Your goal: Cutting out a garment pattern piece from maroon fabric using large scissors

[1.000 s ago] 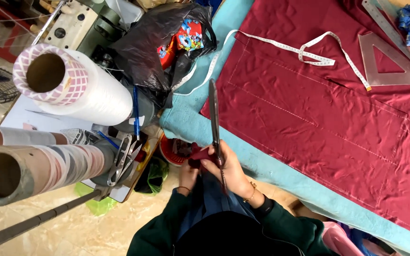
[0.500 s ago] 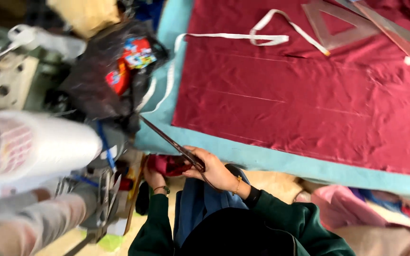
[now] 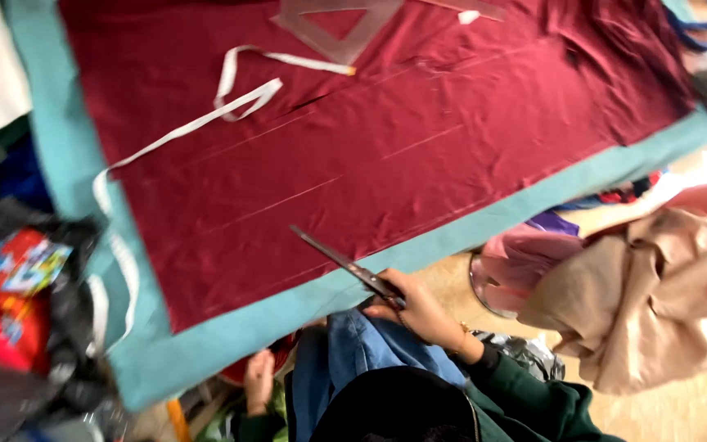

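Observation:
My right hand [image 3: 419, 311] grips the handles of long dark scissors [image 3: 339, 262], whose closed blades point up-left over the near edge of a maroon cloth [image 3: 386, 139]. The cloth lies flat on a teal-covered table [image 3: 484, 225] and shows faint chalk lines. My left hand [image 3: 257, 378] is low under the table edge, touching something red; whether it grips it is hidden. A white measuring tape [image 3: 206, 119] loops across the cloth's left part. At the far edge lies a clear plastic triangle ruler [image 3: 341, 29].
A black bag with colourful packaging [image 3: 18, 286] sits at the left off the table. Beige and pink fabric [image 3: 656, 278] is heaped on something at the right. My blue-jeaned knees [image 3: 353, 352] are against the table's near edge.
The view has swung right, from the rolls and sewing machine to the cloth. My right hand has carried the scissors up to the table's near edge, over the cloth.

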